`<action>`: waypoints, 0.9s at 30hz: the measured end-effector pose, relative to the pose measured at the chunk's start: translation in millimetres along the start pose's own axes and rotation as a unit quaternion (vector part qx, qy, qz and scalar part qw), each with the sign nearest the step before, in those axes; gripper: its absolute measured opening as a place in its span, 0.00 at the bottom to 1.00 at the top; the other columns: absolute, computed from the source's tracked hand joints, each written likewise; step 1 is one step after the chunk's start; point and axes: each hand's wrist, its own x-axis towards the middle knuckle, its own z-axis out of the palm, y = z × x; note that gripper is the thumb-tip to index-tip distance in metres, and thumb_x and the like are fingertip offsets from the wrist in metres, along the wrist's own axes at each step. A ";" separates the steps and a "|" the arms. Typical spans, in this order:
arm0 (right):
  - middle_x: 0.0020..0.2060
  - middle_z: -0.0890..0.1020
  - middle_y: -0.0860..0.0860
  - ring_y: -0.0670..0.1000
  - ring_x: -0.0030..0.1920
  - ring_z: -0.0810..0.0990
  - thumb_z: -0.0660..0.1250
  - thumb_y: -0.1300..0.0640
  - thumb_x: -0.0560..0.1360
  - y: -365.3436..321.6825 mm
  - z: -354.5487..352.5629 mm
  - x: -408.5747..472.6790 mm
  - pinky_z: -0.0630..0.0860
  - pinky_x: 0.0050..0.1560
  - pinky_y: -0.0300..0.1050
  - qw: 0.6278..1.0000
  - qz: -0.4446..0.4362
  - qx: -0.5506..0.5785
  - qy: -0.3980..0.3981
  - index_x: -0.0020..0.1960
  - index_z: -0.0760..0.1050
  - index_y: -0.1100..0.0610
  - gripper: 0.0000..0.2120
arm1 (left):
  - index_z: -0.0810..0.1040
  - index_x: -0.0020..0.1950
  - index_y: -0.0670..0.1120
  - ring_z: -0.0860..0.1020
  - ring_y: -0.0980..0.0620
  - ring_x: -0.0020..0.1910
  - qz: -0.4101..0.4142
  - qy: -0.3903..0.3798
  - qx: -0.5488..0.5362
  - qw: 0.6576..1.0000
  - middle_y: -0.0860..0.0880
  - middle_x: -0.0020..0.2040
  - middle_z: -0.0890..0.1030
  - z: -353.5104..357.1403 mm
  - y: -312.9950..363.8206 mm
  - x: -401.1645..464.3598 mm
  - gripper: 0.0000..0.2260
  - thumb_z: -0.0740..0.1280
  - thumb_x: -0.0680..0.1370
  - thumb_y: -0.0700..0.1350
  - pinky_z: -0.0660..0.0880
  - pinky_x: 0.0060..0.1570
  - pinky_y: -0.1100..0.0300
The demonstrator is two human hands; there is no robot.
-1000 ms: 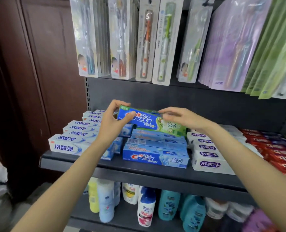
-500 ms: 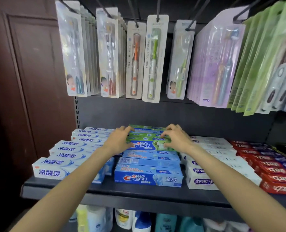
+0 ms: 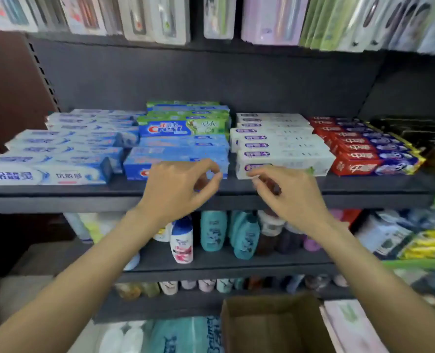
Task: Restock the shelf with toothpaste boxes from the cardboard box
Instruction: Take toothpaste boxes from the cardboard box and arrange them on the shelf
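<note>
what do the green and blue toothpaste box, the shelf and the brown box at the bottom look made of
Green and blue toothpaste box: glossy printed card, probably; sharp folded edges.
Shelf: dark painted metal, likely; thin matt front lip, though blurred.
Cardboard box: plain brown cardboard, dull, unprinted, with an open flap.

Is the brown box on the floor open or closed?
Open. The cardboard box shows its bare brown inside; no toothpaste is visible in the part shown.

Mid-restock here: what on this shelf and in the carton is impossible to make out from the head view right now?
- Cardboard box: the bottom edge of the frame cuts it off, so its contents cannot be seen.
- Front blue toothpaste box: the left hand covers part of its label.
- Hanging toothbrush packs: cropped by the top edge and blurred.
- Black boxes: too dark to read.
</note>
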 end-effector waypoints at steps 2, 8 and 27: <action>0.39 0.84 0.45 0.43 0.36 0.79 0.60 0.51 0.74 9.6 -7.8 -48.0 0.75 0.35 0.41 0.999 -0.005 -0.014 -0.040 0.50 0.80 0.52 0.12 | 0.81 0.41 0.49 0.78 0.53 0.26 0.030 -0.028 -0.025 0.999 0.55 0.27 0.79 21.6 37.0 -21.0 0.11 0.61 0.77 0.51 0.70 0.25 0.62; 0.42 0.82 0.48 0.53 0.40 0.82 0.59 0.51 0.73 66.1 4.1 -204.2 0.77 0.34 0.46 0.959 0.069 -0.005 -0.275 0.49 0.80 0.51 0.12 | 0.80 0.45 0.51 0.80 0.52 0.30 -0.096 -0.229 -0.140 0.958 0.55 0.32 0.81 105.1 130.9 -122.2 0.14 0.57 0.75 0.56 0.70 0.27 0.61; 0.72 0.59 0.56 0.59 0.72 0.58 0.72 0.43 0.68 194.9 245.4 -465.7 0.61 0.69 0.56 0.701 0.088 0.001 -0.708 0.73 0.56 0.54 0.41 | 0.62 0.71 0.54 0.65 0.48 0.70 -0.241 -0.651 -0.118 0.710 0.50 0.71 0.68 374.5 204.6 -395.9 0.27 0.65 0.75 0.58 0.63 0.68 0.51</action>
